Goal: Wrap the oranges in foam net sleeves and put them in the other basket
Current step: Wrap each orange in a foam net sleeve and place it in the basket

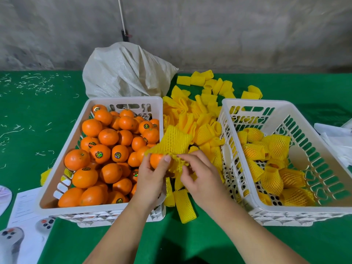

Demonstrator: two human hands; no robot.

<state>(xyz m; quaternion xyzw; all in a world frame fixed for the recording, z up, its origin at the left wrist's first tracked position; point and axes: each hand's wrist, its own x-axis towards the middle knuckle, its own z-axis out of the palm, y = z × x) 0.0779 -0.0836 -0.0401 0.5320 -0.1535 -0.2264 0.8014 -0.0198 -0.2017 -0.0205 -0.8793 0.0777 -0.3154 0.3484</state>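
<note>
**A:** Where's the orange right now?

**B:** Just below frame centre. My left hand has its fingers curled round one orange, held over the right edge of the left basket. A yellow foam net sleeve sits over the top of it, flaring up and away.

**A:** And the other hand?

**B:** My right hand is beside it, fingers pinching the sleeve's frayed lower edge. The two hands are nearly touching.

**A:** The baskets?

**B:** Both white and slotted, on the green tabletop. The left one is heaped with bare oranges, many carrying round stickers. The right basket, on the right side of the frame, holds wrapped oranges lying on its bottom.

**A:** Between them?

**B:** A pile of loose foam sleeves, running from the gap between the baskets up toward top centre. Behind the left basket slumps a white woven sack. Lower left, I see printed sheets; the print is too blurred to read.
</note>
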